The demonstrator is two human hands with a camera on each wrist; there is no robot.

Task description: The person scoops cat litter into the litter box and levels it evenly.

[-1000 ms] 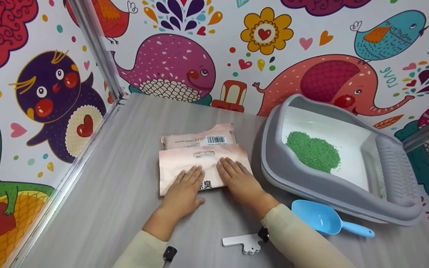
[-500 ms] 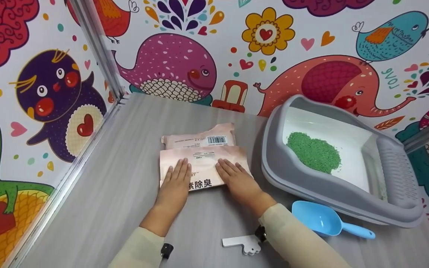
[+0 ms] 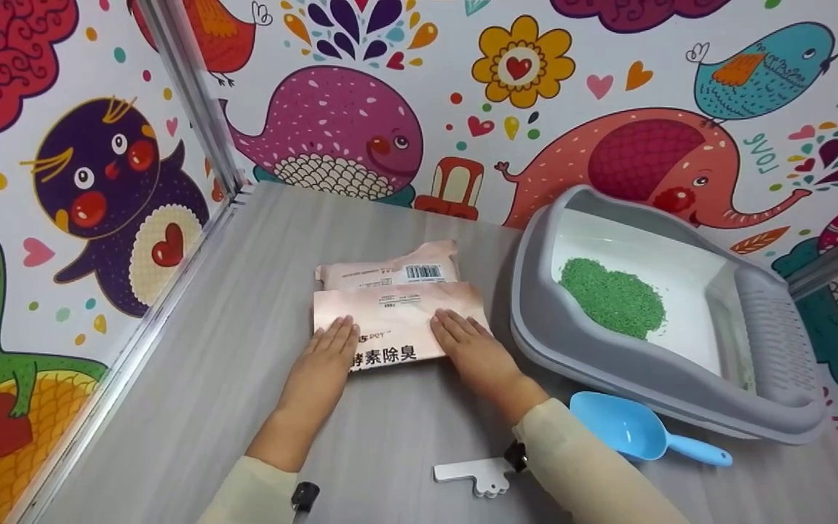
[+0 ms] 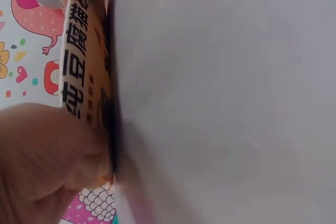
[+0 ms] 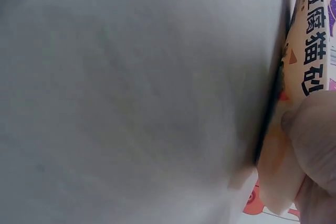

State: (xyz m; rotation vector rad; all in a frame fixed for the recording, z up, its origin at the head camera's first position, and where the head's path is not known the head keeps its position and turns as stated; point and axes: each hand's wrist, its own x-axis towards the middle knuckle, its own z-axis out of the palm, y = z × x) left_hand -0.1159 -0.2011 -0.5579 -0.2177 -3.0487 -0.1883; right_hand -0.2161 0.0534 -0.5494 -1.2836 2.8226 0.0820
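A pale pink bag of cat litter lies on the table, its top part folded over toward the person; a barcode shows on the far part and dark printed characters on the near edge. My left hand rests on the bag's left side with fingers straight. On its right side lies my right hand, flat, fingers extended. In the left wrist view the left hand touches the printed near side of the bag. The right wrist view has the right hand against the same printed side.
A grey litter box with green pellets inside stands to the right. In front of it lies a light blue scoop. A white sealing clip lies near the right sleeve. Patterned walls bound the table behind and at left.
My left hand has slid leftward across the bag to its left edge, uncovering more printed characters. The right hand stays on the right side, barely shifted.
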